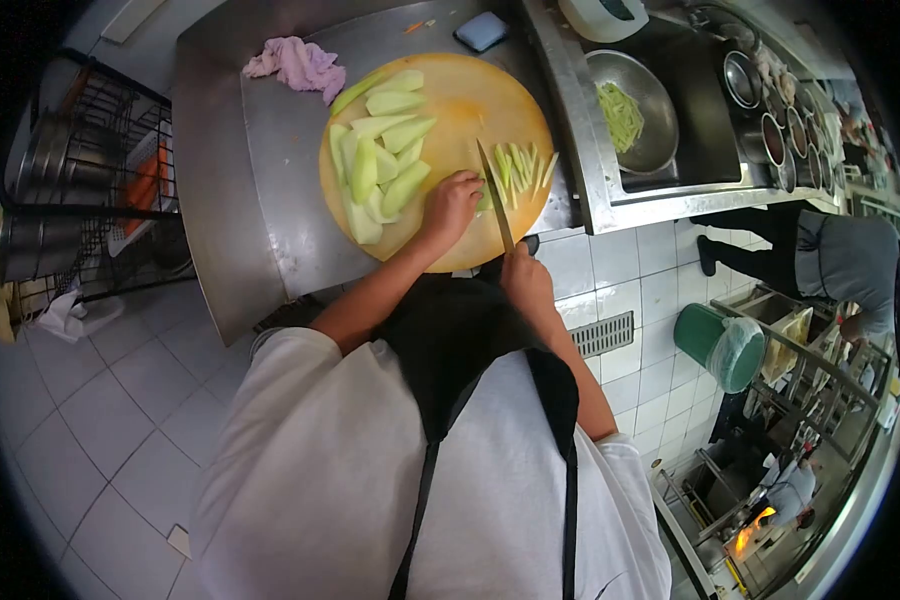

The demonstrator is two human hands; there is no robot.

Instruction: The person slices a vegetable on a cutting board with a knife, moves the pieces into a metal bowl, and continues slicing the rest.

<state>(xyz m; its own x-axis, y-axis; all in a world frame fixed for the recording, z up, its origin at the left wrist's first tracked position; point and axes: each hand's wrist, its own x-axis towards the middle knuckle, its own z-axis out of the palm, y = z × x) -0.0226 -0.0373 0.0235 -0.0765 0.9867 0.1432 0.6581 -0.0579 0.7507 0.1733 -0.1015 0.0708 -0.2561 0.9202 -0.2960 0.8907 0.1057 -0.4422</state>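
A round wooden cutting board (460, 110) lies on a metal counter. My right hand (527, 285) is closed round the handle of a knife (498, 200), its blade pointing away over the board. Just left of the blade, my left hand (454, 208) has its fingers bent and pressed on a pale green vegetable piece (485, 197), mostly hidden by the fingers. Thin cut strips (522, 168) lie right of the blade. Several larger pale green slices (384, 160) are heaped on the board's left half.
A pink cloth (296, 66) and a blue sponge (481, 32) lie behind the board. At right, a metal bowl (655, 125) with green strips sits by a sink. A wire rack (90, 210) stands left. Two people and a green bin (698, 330) are at far right.
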